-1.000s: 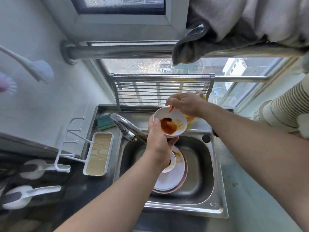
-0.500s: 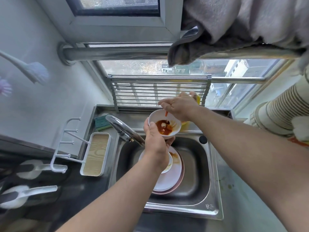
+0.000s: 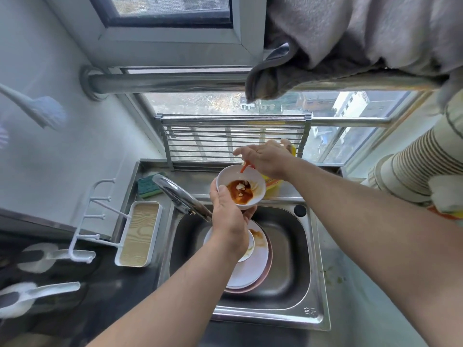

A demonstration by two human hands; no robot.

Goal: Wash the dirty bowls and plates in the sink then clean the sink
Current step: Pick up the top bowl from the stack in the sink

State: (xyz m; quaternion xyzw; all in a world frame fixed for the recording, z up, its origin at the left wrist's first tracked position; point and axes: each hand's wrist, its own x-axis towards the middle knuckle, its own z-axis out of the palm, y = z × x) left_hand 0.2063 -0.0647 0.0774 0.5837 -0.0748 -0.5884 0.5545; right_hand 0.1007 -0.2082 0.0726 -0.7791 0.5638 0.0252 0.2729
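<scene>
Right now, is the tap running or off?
Off, as far as shows: no stream falls from the tap spout into the sink, though the left hand covers its tip.

Daylit window (image 3: 225, 106), grey wall (image 3: 62, 151), steel rail (image 3: 170, 81), draped towel (image 3: 350, 41)

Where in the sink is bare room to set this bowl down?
Bare steel lies on the sink floor between the stacked plates and the right wall. The left part is crowded by plates, a small bowl and the faucet overhead.
</scene>
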